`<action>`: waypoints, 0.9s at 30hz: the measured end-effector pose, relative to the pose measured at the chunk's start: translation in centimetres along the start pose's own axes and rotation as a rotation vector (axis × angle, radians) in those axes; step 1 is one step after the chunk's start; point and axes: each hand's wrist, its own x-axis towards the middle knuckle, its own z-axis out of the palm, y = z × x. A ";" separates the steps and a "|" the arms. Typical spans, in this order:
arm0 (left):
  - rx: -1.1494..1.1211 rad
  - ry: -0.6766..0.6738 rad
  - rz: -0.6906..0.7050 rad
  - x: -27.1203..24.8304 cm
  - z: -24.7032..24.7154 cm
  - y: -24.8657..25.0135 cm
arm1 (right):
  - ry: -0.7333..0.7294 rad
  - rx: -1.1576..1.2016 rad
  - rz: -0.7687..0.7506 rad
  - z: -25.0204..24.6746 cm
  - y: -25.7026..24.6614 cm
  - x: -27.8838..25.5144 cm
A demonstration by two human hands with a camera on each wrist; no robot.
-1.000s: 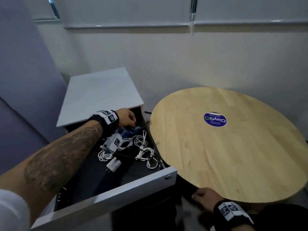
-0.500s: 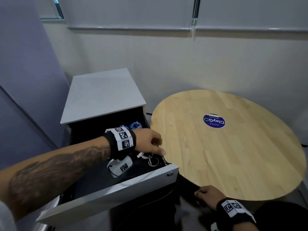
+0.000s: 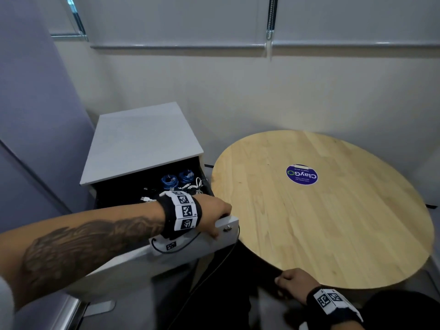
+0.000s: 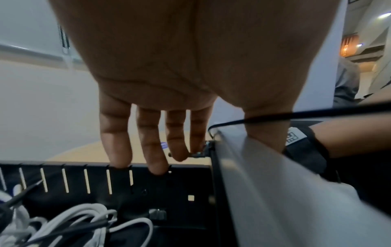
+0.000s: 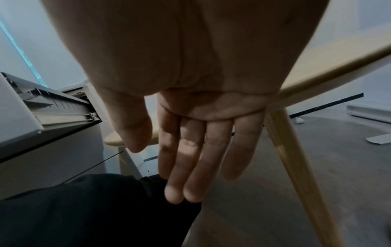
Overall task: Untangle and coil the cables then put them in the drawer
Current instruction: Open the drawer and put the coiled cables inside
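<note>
A: We note a round wooden table (image 3: 321,210) beside the white cabinet (image 3: 142,141), with a purple round sticker (image 3: 302,175) on top.

B: We also log its pale wooden legs (image 5: 296,158), grey floor (image 5: 338,167), and lowered roller blinds (image 3: 181,20) above the cream wall (image 3: 238,91).

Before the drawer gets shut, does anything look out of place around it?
Yes. A thin black cable hangs over the drawer front and loops down its outside face, right beside the left hand resting on the front's top edge. It looks to belong to the wrist rig and could snag.
</note>
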 end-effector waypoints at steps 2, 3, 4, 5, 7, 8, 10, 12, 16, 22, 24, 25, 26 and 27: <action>-0.054 0.034 -0.046 0.6 -0.5 -1.5 | 0.001 -0.010 0.004 0.0 -0.2 0.1; -0.109 0.057 -0.062 0.8 -0.9 -2.3 | 0.003 -0.015 0.008 -0.1 -0.3 0.2; -0.191 0.092 -0.075 1.1 -1.4 -3.2 | 0.005 -0.019 0.009 -0.1 -0.4 0.2; -0.303 0.146 -0.091 1.2 -1.9 -4.1 | 0.006 -0.024 0.009 -0.2 -0.6 0.1; -0.543 0.285 -0.141 1.7 -2.7 -5.6 | 0.005 -0.030 0.006 -0.4 -0.9 0.0; -0.666 0.341 -0.160 1.9 -2.9 -6.1 | 0.002 -0.027 0.006 -0.4 -1.0 -0.1; -0.932 0.384 -0.164 2.3 -3.0 -6.3 | -0.003 -0.013 0.006 -0.6 -1.1 -0.2; -0.989 0.403 -0.140 2.8 -3.1 -6.5 | -0.002 0.004 0.012 -0.7 -1.1 -0.2; -0.435 0.337 -0.262 3.7 -2.8 -8.9 | -0.015 0.033 0.010 -0.6 -1.0 0.0; -0.069 0.243 -0.286 4.7 -1.9 -11.0 | -0.005 0.036 0.006 -0.6 -0.8 0.3; -0.020 0.259 -0.278 5.1 -2.3 -10.8 | -0.012 0.067 0.025 -0.5 -0.8 0.3; -0.013 0.259 -0.294 5.3 -2.5 -10.9 | -0.012 0.076 0.030 -0.6 -0.8 0.3; -0.016 0.260 -0.315 5.5 -2.7 -11.3 | -0.011 0.084 0.032 -0.7 -0.9 0.2; -0.030 0.261 -0.340 5.7 -2.7 -11.8 | -0.011 0.092 0.031 -0.8 -1.0 0.2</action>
